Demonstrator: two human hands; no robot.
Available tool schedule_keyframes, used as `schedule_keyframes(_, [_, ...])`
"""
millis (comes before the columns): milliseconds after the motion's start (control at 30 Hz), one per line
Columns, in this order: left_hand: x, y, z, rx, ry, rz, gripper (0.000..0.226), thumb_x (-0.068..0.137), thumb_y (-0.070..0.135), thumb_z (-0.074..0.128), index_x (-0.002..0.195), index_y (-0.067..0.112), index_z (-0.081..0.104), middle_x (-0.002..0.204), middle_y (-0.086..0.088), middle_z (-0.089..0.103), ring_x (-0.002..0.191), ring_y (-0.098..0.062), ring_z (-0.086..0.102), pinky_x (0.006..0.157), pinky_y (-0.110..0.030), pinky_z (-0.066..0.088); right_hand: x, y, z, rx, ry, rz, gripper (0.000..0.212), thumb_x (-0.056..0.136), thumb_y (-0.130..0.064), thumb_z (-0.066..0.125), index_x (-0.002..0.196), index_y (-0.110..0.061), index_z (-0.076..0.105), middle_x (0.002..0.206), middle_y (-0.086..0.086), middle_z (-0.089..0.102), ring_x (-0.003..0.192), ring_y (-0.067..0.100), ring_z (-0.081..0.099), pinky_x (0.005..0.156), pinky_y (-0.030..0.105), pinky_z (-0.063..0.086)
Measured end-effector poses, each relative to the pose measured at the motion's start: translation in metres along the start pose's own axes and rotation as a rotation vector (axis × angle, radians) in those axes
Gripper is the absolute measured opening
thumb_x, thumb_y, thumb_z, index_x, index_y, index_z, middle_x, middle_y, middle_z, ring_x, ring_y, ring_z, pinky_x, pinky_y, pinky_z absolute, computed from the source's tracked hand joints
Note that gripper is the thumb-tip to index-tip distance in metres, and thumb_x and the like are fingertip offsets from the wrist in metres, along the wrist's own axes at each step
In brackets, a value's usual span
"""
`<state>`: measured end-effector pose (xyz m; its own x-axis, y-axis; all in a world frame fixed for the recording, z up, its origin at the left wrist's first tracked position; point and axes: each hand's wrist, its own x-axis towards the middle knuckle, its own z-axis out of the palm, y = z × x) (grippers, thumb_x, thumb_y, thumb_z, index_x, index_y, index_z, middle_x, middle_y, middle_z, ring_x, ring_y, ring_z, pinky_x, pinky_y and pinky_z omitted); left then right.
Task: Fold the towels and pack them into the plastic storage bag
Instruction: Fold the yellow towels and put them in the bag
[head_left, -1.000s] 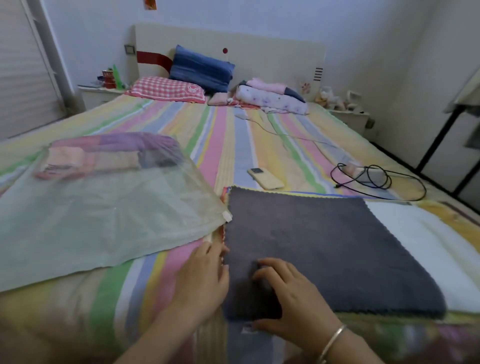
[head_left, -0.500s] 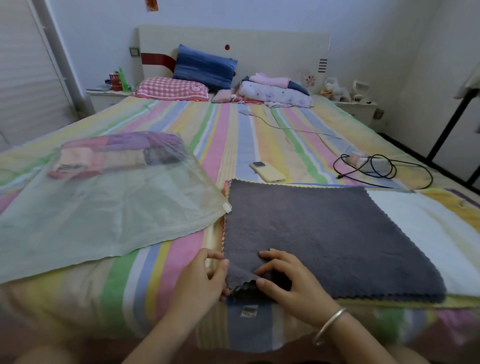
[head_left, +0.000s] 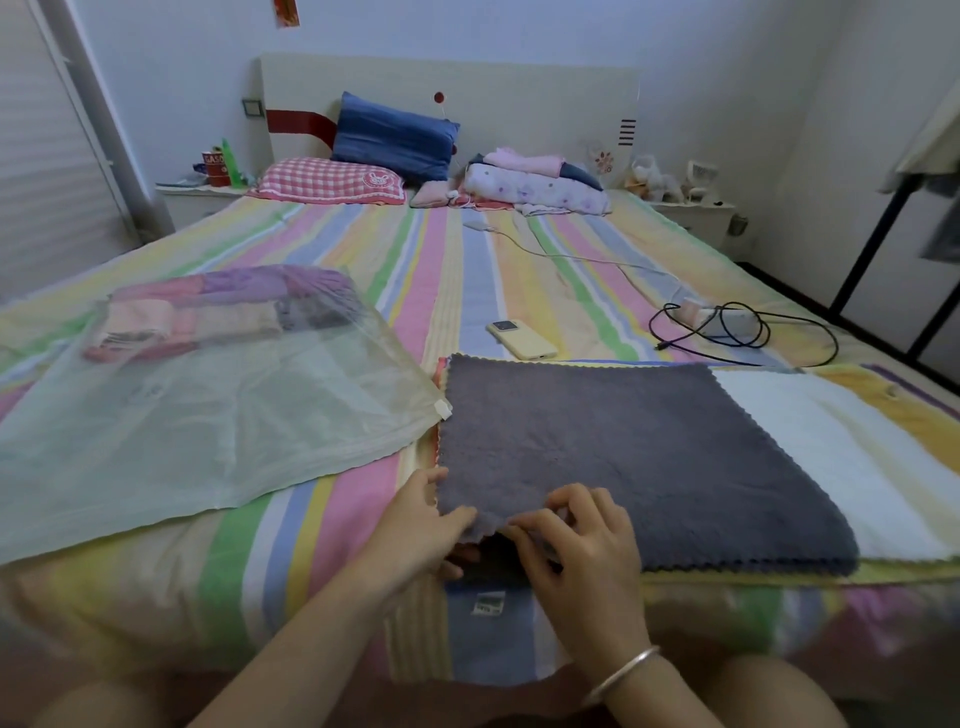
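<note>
I am looking down the striped bed (head_left: 467, 280) from its foot. The grey towel (head_left: 613, 447) lies spread flat at my 12 o'clock, close in, its scalloped near edge along the bed's foot. It rests on top of a white towel (head_left: 831, 467), which sticks out at 2 o'clock, with a yellow edge of another cloth showing below it.

My left hand (head_left: 421, 525) is at the grey towel's near left corner, at about 11 o'clock from my wrists; its grip is clamped on that corner, thumb on top and fingers underneath, and the corner is lifted slightly off the bed. My right hand (head_left: 582, 551) sits just beside it at 1 o'clock, fingers curled and its grip pinched on the same lifted edge. A silver bangle (head_left: 621, 675) circles the right wrist.

The plastic storage bag (head_left: 208, 426) lies flat at 10 o'clock, its closing-strip corner touching the grey towel's left edge. Inside it, at the far end, sit folded towels (head_left: 223, 312) in pink, purple and grey.

Farther up the bed, at 12 o'clock, a yellow phone (head_left: 521, 340) lies just beyond the grey towel. At 1 o'clock there is a coiled black cable (head_left: 748, 332). Pillows (head_left: 363, 161) lean at the headboard.
</note>
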<state>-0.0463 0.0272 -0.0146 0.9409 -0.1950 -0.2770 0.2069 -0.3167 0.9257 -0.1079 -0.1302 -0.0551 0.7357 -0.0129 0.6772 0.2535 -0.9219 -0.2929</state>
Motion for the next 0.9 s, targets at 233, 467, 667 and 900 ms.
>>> schedule_keyframes(233, [0.001, 0.009, -0.009, -0.201, 0.014, 0.103, 0.041, 0.089, -0.009, 0.055, 0.122, 0.015, 0.060, 0.068, -0.007, 0.060, 0.049, -0.007, 0.059, 0.044, -0.019, 0.046, -0.020, -0.007, -0.018, 0.300, -0.269, 0.459, 0.063, 0.093, -0.058, 0.036, 0.141, -0.059, -0.005, 0.060, -0.001, 0.066, 0.045, 0.012, 0.058, 0.051, 0.036, 0.053])
schedule_keyframes(467, [-0.004, -0.003, -0.012, -0.180, -0.035, 0.051, 0.029, 0.093, -0.005, 0.052, 0.106, 0.014, 0.070, 0.078, -0.003, 0.065, 0.059, -0.011, 0.066, 0.048, -0.018, 0.048, 0.001, 0.072, -0.067, 0.625, 0.142, 1.080, 0.046, 0.099, -0.033, 0.047, 0.142, -0.041, 0.033, 0.107, 0.000, 0.062, 0.063, 0.023, 0.066, 0.051, 0.033, 0.050])
schedule_keyframes(667, [-0.005, -0.016, -0.009, -0.176, -0.066, 0.034, 0.026, 0.094, -0.009, 0.050, 0.102, 0.006, 0.068, 0.078, -0.007, 0.067, 0.053, -0.010, 0.065, 0.043, -0.017, 0.046, 0.007, 0.131, -0.095, 0.176, 0.104, 1.148, 0.047, 0.093, -0.037, 0.049, 0.137, -0.019, 0.049, 0.134, 0.010, 0.054, 0.118, 0.034, 0.051, 0.100, 0.047, 0.042])
schedule_keyframes(900, [-0.003, -0.025, -0.010, -0.087, -0.032, 0.059, 0.021, 0.095, -0.001, 0.055, 0.101, 0.010, 0.071, 0.088, -0.012, 0.070, 0.072, -0.019, 0.062, 0.049, -0.023, 0.053, 0.034, 0.066, -0.066, -0.354, -0.129, 0.510, 0.055, 0.093, -0.036, 0.047, 0.139, -0.008, 0.047, 0.137, 0.020, 0.049, 0.127, 0.036, 0.046, 0.103, 0.043, 0.039])
